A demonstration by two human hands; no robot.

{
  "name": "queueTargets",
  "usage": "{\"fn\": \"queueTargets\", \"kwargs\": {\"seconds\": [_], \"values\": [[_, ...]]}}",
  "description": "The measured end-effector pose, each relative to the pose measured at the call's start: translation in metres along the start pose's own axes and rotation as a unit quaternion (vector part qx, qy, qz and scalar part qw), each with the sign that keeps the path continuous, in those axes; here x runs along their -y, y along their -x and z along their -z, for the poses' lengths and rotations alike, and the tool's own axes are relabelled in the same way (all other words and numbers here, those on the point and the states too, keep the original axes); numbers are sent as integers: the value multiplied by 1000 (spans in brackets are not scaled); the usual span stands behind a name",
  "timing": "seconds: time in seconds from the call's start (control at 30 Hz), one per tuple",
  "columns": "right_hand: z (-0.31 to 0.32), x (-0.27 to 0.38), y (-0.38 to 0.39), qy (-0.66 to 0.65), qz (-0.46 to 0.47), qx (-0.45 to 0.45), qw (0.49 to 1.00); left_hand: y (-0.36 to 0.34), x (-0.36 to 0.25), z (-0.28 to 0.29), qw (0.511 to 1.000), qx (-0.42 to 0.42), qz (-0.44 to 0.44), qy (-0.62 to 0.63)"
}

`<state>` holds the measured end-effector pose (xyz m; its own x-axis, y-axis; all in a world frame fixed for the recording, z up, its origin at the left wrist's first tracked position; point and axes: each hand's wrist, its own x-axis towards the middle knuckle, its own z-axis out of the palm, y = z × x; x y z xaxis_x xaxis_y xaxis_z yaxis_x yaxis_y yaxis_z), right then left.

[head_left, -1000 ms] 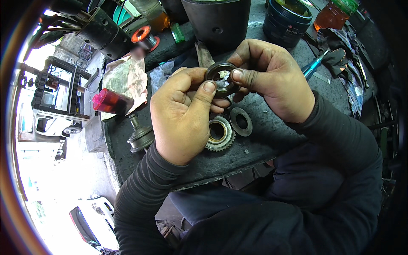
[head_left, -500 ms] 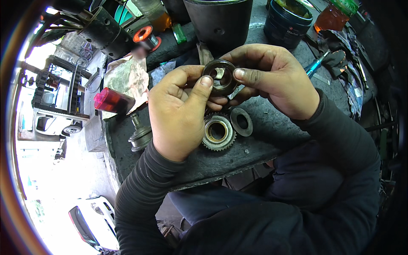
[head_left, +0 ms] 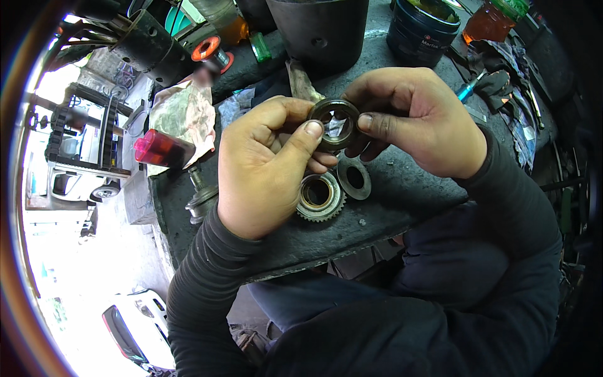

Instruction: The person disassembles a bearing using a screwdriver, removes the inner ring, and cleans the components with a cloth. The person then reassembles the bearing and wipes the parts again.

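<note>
The left hand [head_left: 267, 164] and right hand [head_left: 422, 122] pinch a dark ring [head_left: 335, 145], unjoined to the gear [head_left: 321, 213] and washer [head_left: 358, 194] lying on the bench [head_left: 405, 200]

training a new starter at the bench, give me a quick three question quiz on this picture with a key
1. True or false: the left hand and right hand hold a dark ring between them.
2. Which lies beside the flat washer? A) a hammer B) a toothed gear C) a wrench
3. Fill in: the jar of orange-red contents at upper right has a ____ lid.

Key: 1 true; 2 B; 3 green
</note>
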<state>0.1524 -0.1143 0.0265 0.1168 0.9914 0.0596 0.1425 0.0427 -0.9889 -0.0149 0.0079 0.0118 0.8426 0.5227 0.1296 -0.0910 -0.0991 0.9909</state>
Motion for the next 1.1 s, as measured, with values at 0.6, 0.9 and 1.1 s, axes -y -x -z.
{"fn": "queueTargets", "kwargs": {"seconds": [0.6,0.9,1.1], "values": [[-20,-10,2,82,40,-97,991,-1,3,1,1000,-8,-9,1],[-15,-16,-3,94,43,-84,991,-9,-3,9,999,8,41,4],[-13,-14,0,207,94,-55,972,-7,0,8,996,5,15,-87]]}}
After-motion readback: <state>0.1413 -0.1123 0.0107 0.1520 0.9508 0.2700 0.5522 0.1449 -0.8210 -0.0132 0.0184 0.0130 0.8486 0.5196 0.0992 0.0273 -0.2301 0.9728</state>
